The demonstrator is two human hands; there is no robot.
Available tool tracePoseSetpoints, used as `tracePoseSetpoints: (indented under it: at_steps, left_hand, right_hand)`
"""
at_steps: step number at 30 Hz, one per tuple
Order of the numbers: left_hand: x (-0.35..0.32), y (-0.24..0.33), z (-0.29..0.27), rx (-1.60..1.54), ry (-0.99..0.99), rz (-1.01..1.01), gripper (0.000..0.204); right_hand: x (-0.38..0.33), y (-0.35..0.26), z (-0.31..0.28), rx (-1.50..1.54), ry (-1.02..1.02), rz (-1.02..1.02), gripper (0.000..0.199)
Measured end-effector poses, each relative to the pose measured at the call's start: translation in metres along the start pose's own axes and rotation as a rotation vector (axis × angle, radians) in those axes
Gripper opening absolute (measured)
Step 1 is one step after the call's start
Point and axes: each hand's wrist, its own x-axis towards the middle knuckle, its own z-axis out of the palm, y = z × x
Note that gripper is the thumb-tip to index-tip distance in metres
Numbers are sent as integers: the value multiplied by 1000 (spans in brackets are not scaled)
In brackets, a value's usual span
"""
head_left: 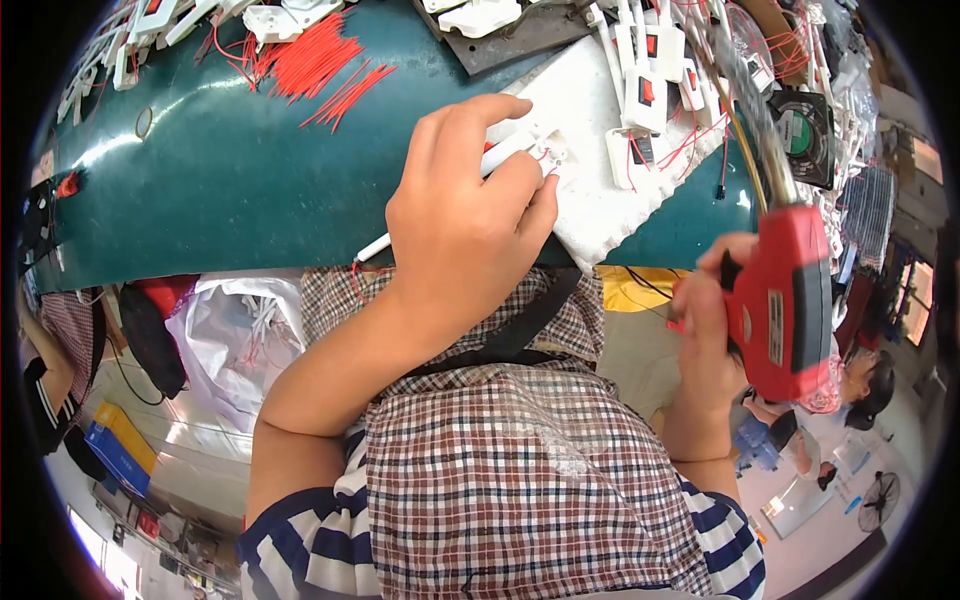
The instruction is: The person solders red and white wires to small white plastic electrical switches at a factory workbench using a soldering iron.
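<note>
My left hand (455, 215) is closed around a slim white plastic stick-like part (375, 247) over the near edge of the green table. A thin red wire trails from the stick's lower end. Its wider upper end (548, 152), with small red wires inside, shows past my thumb above a white cloth pad (610, 220). On the right, my right hand (705, 320) grips a red and black pistol-shaped tool (780, 310) by its side, near a black trigger. The tool is raised beside the table edge, and a shiny shaft or hose above it is blurred by motion.
Red wire pieces (320, 60) lie in a bundle at the far left. White housings with red switches (645, 95) are piled at the far right, near a black fan (803, 140). A metal plate (490, 50) lies behind the pad. A white bag (235, 330) hangs below the table.
</note>
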Motion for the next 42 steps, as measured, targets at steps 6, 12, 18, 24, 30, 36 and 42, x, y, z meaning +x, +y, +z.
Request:
tracePoseSetpoints:
  at_steps: [6, 12, 18, 24, 30, 36, 42]
  left_hand:
    - [-2, 1, 2, 31, -7, -16, 19]
    - [-3, 2, 5, 40, 1, -4, 18]
    - [-5, 1, 6, 30, 1, -5, 17]
    - [-5, 1, 5, 19, -4, -16, 15]
    - [-5, 1, 5, 1, 2, -13, 15]
    - [-6, -1, 6, 5, 2, 0, 15]
    - [-6, -2, 6, -10, 8, 17, 15]
  right_hand:
    - [-28, -9, -44, -356, -153, 90, 13]
    - [-31, 23, -51, -144, -244, -78, 28]
    - [-7, 12, -39, -249, -331, -258, 22]
    - [-3, 12, -32, -298, -307, -301, 16]
    - [-1, 10, -33, -324, -305, -318, 16]
    - [3, 10, -37, -303, -334, -325, 17]
    - [5, 5, -47, -292, -415, -197, 18]
